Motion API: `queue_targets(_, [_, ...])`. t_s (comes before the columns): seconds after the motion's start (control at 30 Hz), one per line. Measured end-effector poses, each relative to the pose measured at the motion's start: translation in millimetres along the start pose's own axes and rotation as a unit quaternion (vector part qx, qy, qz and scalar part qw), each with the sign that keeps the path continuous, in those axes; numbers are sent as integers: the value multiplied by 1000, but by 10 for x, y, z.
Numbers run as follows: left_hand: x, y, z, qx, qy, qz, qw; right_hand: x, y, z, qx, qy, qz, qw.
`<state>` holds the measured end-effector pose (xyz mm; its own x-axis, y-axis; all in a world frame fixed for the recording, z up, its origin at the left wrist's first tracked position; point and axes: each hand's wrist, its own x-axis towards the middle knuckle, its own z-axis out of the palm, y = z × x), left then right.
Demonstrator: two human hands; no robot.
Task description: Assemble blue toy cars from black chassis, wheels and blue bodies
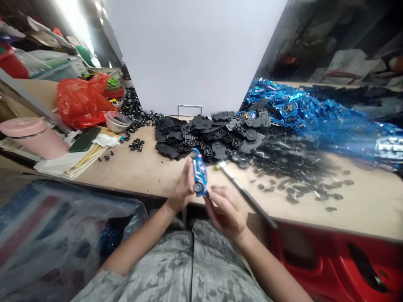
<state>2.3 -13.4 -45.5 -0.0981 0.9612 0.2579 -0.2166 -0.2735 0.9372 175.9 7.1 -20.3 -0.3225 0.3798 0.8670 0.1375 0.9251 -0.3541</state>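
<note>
— Reading any lettering on the blue toy car (199, 173)?

— Nothing legible. Only white decal markings on the blue body, too small to read. Same for the shiny blue foil packets (299, 110) ahead of the fingers and off to the right: printed, but too blurred.

— And the fingers?

— Left hand (184, 186): fingers (188, 176) curled round the car, pinching it. Right hand (225, 212): fingers (217, 202) pressed together, tips on the car's lower end. Car held between both hands, just above the bench.

— Surface?

— Pale wooden bench (135, 176). Straight ahead of the fingers, a heap of black plastic parts (204, 136). To the right, scattered black discs (292, 167), with a metal rod (245, 193) just beside the right hand. Left of the fingers, small black wheels (137, 144).

— Rest of the room?

— Farther left, a red plastic bag (82, 100), a pink bin (34, 136), a clear bowl (117, 121) and a dark phone (84, 139). Beyond the fingers, a white panel (192, 54). Nearer than the bench, clear plastic sheeting (63, 235) on the left, a red plastic shell (333, 260) on the right.
</note>
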Motion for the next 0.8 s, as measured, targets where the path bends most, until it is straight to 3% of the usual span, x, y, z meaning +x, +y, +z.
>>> queue_targets(0.1, [84, 44, 35, -128, -9, -35, 991, -100, 16, 87, -89, 2, -63, 994])
queue_targets(0.23, [341, 232, -10, -185, 69, -17, 980, -219, -21, 191, -105, -99, -160, 977])
queue_targets(0.3, [374, 288, 35, -198, 91, -14, 976, -239, -21, 265, -99, -113, -186, 971])
queue_targets(0.4, [192, 318, 197, -203, 72, -13, 976, -104, 84, 310, -118, -63, -202, 970])
queue_targets(0.5, [-53, 327, 284, -213, 28, -18, 977, 162, 187, 205, -159, -14, -216, 963])
queue_targets(0.6, [-26, 384, 149, -216, 61, 16, 974, 259, 73, 83, -164, -19, -241, 956])
queue_targets(0.7, [187, 514, -52, -218, 118, 45, 968, 78, -186, 113, -122, -82, -272, 951])
queue_targets(0.8, [184, 600, -38, -235, 102, 38, 966, -92, -308, 232, -111, -103, -277, 949])
